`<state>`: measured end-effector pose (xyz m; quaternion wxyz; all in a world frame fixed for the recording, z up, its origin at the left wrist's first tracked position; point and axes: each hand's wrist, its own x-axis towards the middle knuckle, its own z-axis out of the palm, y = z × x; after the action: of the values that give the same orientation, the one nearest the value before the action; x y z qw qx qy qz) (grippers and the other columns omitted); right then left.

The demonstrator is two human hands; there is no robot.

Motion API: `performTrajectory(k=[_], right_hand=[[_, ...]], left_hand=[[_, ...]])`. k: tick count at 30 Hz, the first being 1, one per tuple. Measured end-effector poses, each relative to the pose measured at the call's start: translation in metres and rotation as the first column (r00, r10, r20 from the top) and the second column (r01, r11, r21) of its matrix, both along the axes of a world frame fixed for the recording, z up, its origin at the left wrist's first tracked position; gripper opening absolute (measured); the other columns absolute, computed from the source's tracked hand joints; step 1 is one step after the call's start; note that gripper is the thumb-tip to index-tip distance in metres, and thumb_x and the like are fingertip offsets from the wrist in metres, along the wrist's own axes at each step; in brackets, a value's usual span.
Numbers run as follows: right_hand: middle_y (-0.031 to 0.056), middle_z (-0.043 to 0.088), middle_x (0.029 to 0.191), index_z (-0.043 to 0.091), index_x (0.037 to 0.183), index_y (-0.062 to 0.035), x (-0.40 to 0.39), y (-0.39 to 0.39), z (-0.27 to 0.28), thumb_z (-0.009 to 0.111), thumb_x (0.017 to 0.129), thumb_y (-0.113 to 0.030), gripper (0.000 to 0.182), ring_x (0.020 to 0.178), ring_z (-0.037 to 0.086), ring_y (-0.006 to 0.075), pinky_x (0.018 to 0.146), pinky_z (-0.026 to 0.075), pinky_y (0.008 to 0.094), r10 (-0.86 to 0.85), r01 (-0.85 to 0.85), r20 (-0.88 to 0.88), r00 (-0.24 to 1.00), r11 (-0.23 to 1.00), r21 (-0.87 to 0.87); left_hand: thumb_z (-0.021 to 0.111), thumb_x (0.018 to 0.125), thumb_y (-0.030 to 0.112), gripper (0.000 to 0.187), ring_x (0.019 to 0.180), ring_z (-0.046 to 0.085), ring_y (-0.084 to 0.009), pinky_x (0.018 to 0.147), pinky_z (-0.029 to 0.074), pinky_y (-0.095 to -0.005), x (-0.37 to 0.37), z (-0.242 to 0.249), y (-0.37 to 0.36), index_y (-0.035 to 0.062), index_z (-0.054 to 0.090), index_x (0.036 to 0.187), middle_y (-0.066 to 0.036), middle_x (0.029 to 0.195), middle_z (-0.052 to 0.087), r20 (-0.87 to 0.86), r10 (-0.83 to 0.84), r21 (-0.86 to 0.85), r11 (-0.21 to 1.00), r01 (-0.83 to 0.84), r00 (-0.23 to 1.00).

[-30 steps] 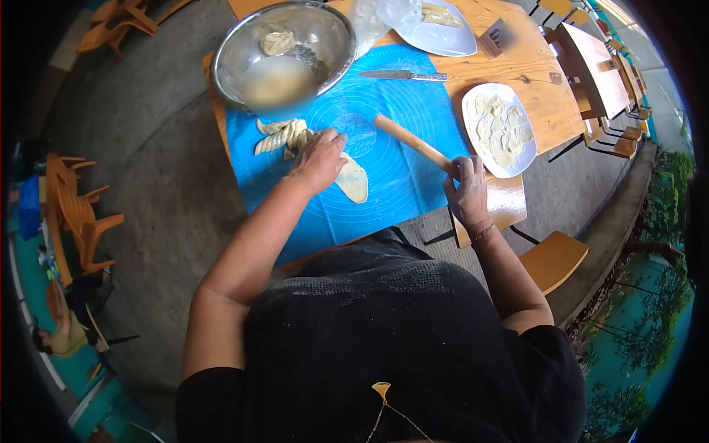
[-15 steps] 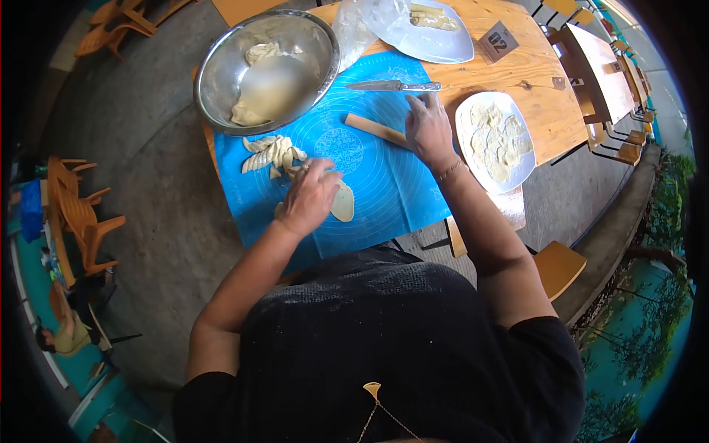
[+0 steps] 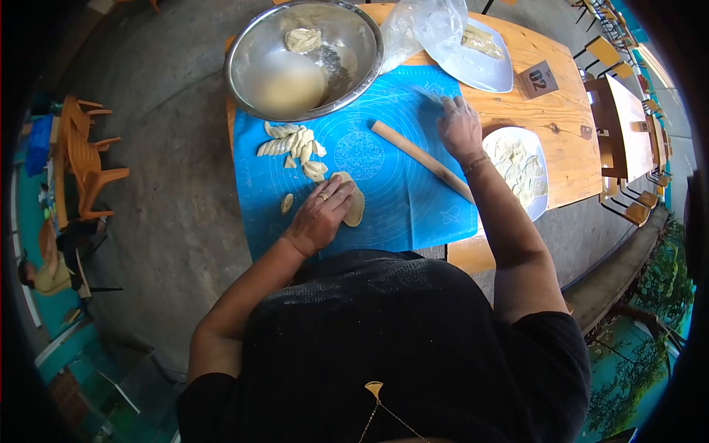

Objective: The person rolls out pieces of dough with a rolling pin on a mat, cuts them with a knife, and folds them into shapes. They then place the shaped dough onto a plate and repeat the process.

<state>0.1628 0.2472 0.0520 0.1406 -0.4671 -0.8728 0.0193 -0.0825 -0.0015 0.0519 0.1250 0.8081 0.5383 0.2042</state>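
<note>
My left hand (image 3: 323, 213) lies with its fingers spread over the left part of a flat oval of dough (image 3: 355, 207) on the blue mat (image 3: 384, 235). Above that hand are several cut dough pieces (image 3: 299, 142), and a small piece (image 3: 286, 203) lies to its left. My right hand (image 3: 461, 131) is closed round the handle end of a knife (image 3: 428, 95), whose blade is blurred and points left. Below the knife, a wooden rolling pin (image 3: 422, 161) lies slanted across the mat, its lower end near my right forearm.
A metal bowl (image 3: 235, 74) with dough stands at the upper left. Beside it are a plastic bag (image 3: 402, 37) and a white plate (image 3: 495, 80). Another plate (image 3: 543, 199) holds flat dough at the right, below a number card (image 3: 538, 80). A person (image 3: 50, 269) is far left.
My right hand has taken hold of the knife, which has turned slightly. My left hand has settled flat on the dough oval. The whole view has shifted, so the table appears further right.
</note>
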Motion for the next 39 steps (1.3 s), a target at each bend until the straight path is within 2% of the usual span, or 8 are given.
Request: performTrajectory(k=[7, 9, 14, 16, 19, 23, 30, 39], right_hand=[[0.0298, 0.064, 0.104, 0.053, 0.131, 0.003, 0.003, -0.069, 0.033, 0.055, 0.09, -0.011, 0.043, 0.09, 0.064, 0.0441, 0.076, 0.052, 0.0493, -0.14, 0.1, -0.319, 0.937, 0.985, -0.139], [0.0303, 0.065, 0.085, 0.052, 0.132, 0.004, -0.007, -0.102, 0.044, 0.056, 0.091, -0.013, 0.044, 0.079, 0.066, 0.0448, 0.071, 0.052, 0.0501, -0.309, 0.18, -0.359, 0.881, 0.919, -0.351], [0.0279, 0.064, 0.079, 0.054, 0.13, 0.0022, -0.036, -0.198, 0.049, 0.057, 0.089, -0.013, 0.044, 0.073, 0.065, 0.0432, 0.066, 0.051, 0.0509, -0.312, 0.198, -0.26, 0.914, 0.901, -0.387], [0.0275, 0.064, 0.077, 0.054, 0.131, 0.0022, -0.051, -0.234, 0.057, 0.057, 0.089, -0.015, 0.045, 0.072, 0.065, 0.0431, 0.067, 0.052, 0.0517, -0.383, 0.257, -0.198, 0.902, 0.847, -0.465], [0.0274, 0.065, 0.077, 0.052, 0.131, 0.005, -0.072, -0.274, 0.053, 0.055, 0.09, -0.017, 0.047, 0.072, 0.065, 0.0425, 0.068, 0.052, 0.0523, -0.473, 0.333, -0.19, 0.86, 0.804, -0.493], [0.0243, 0.066, 0.075, 0.048, 0.134, 0.0074, -0.104, -0.31, 0.051, 0.052, 0.09, -0.016, 0.05, 0.071, 0.066, 0.0401, 0.066, 0.051, 0.0513, -0.565, 0.444, -0.092, 0.82, 0.729, -0.521], [0.0186, 0.066, 0.072, 0.046, 0.132, 0.0124, -0.131, -0.324, 0.047, 0.054, 0.087, -0.015, 0.053, 0.067, 0.066, 0.0362, 0.061, 0.051, 0.0487, -0.554, 0.464, -0.045, 0.831, 0.737, -0.492], [0.0202, 0.066, 0.072, 0.045, 0.131, 0.0155, -0.146, -0.313, 0.036, 0.053, 0.087, -0.013, 0.053, 0.067, 0.067, 0.0361, 0.061, 0.051, 0.0484, -0.567, 0.468, -0.053, 0.822, 0.726, -0.504]], left_hand=[[0.061, 0.087, 0.008, 0.019, 0.123, 0.055, -0.0341, 0.105, 0.042, -0.0458, -0.004, 0.002, 0.004, 0.0006, 0.068, 0.103, -0.014, 0.128, 0.061, 0.061, -0.009, 0.004, 1.0, 0.009, 0.998], [0.061, 0.087, 0.008, 0.02, 0.123, 0.055, -0.0338, 0.104, 0.042, -0.0457, -0.008, 0.001, 0.006, 0.0017, 0.069, 0.103, -0.014, 0.127, 0.062, 0.067, -0.047, 0.0, 0.999, 0.047, 0.997], [0.055, 0.087, 0.006, 0.021, 0.119, 0.057, -0.0329, 0.102, 0.044, -0.0439, -0.025, -0.004, 0.022, 0.0026, 0.07, 0.101, -0.014, 0.121, 0.064, 0.115, -0.183, 0.001, 0.983, 0.184, 0.976], [0.058, 0.085, 0.006, 0.021, 0.114, 0.058, -0.0322, 0.1, 0.045, -0.0422, -0.031, 0.007, 0.031, 0.0038, 0.07, 0.101, -0.013, 0.116, 0.066, 0.114, -0.214, -0.082, 0.971, 0.224, 0.97], [0.066, 0.082, 0.005, 0.022, 0.106, 0.06, -0.0323, 0.093, 0.048, -0.0396, -0.044, 0.006, 0.052, 0.0052, 0.07, 0.104, -0.012, 0.114, 0.067, 0.104, -0.338, 0.076, 0.94, 0.332, 0.935], [0.071, 0.078, 0.006, 0.028, 0.109, 0.058, -0.0311, 0.098, 0.045, -0.042, -0.051, 0.009, 0.067, 0.0057, 0.07, 0.107, -0.012, 0.121, 0.064, 0.084, -0.458, 0.053, 0.889, 0.455, 0.885], [0.074, 0.079, 0.008, 0.042, 0.119, 0.055, -0.0325, 0.106, 0.04, -0.0438, -0.046, 0.005, 0.074, 0.0043, 0.063, 0.119, -0.014, 0.124, 0.061, 0.081, -0.522, -0.156, 0.834, 0.529, 0.849], [0.073, 0.079, 0.008, 0.05, 0.126, 0.048, -0.0359, 0.109, 0.037, -0.0443, -0.041, 0.0, 0.081, 0.0075, 0.056, 0.127, -0.014, 0.128, 0.055, -0.034, -0.517, -0.179, 0.845, 0.504, 0.855]])
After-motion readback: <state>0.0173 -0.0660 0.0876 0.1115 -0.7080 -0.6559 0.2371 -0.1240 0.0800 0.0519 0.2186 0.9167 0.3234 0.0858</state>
